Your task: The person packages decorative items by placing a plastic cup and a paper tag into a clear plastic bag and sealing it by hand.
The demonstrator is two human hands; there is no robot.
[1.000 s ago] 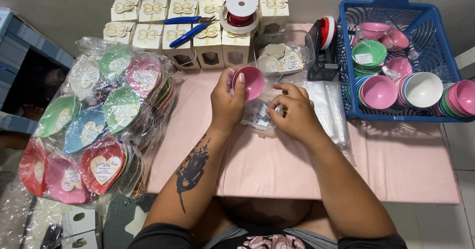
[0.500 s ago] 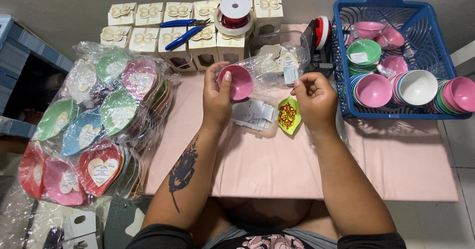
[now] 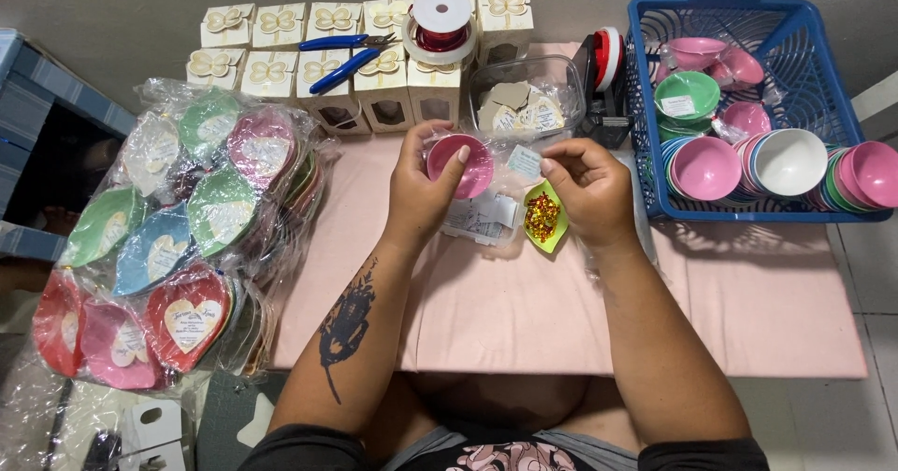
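Note:
My left hand (image 3: 423, 183) holds a small pink bowl (image 3: 460, 165) tilted up over the pink table (image 3: 524, 312). My right hand (image 3: 585, 188) is beside it, its fingers pinched on a small white paper tag (image 3: 525, 161). Just below the right hand lies a green leaf-shaped dish (image 3: 543, 217) filled with small red and gold pieces. A clear plastic bag with white labels (image 3: 482, 215) lies under both hands.
A blue basket (image 3: 748, 87) of pink, green and white bowls stands at the right. Cream gift boxes (image 3: 327, 59), blue pliers (image 3: 341, 55), a ribbon spool (image 3: 441, 20) and a clear tub of tags (image 3: 524, 101) line the back. Wrapped heart-shaped dishes (image 3: 178, 237) pile at the left.
My hands have drawn apart. The right hand moved right, uncovering the green dish, and now pinches a white tag. The pink bowl stays in my left hand.

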